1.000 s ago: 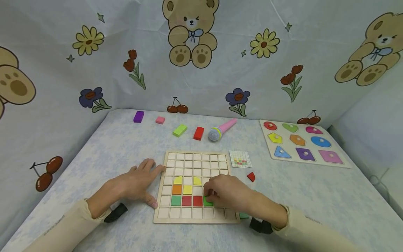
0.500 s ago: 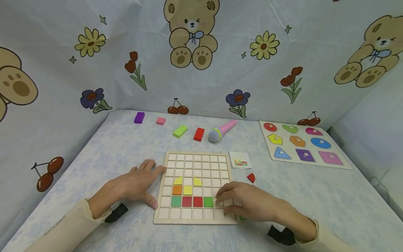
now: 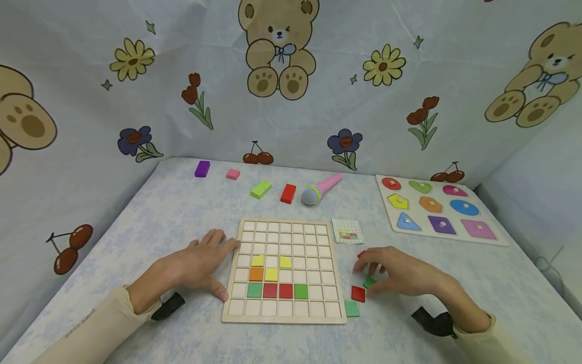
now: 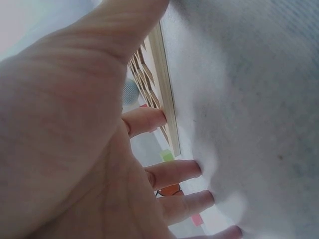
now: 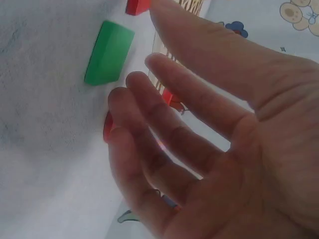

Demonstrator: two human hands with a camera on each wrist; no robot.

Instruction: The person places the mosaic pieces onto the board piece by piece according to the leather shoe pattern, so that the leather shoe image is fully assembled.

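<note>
A wooden grid board [image 3: 284,320] lies flat on the table. Several coloured tiles sit in its cells, including an orange tile [image 3: 256,274], a yellow tile [image 3: 271,274] and a green tile [image 3: 301,291]. My left hand [image 3: 197,265] rests at the board's left edge, index finger and thumb touching the frame, fingers spread. Right of the board, my right hand [image 3: 402,273] hovers with loosely bent fingers around a loose green piece [image 5: 109,52], holding nothing. Beside it lie a red square tile [image 3: 358,293] and a teal square tile [image 3: 352,308]; the fingers partly cover another red piece [image 3: 361,254].
A small pattern card [image 3: 347,231] lies by the board's upper right corner. Behind stand a toy microphone [image 3: 320,189], a red block [image 3: 288,193], a lime block [image 3: 261,189], a pink block [image 3: 233,174] and a purple block [image 3: 202,169]. A shape puzzle [image 3: 443,240] lies back right.
My right hand has let go of the green tile in the board's grid and moved right, off the board, to the loose pieces. The left hand has stayed at the board's edge.
</note>
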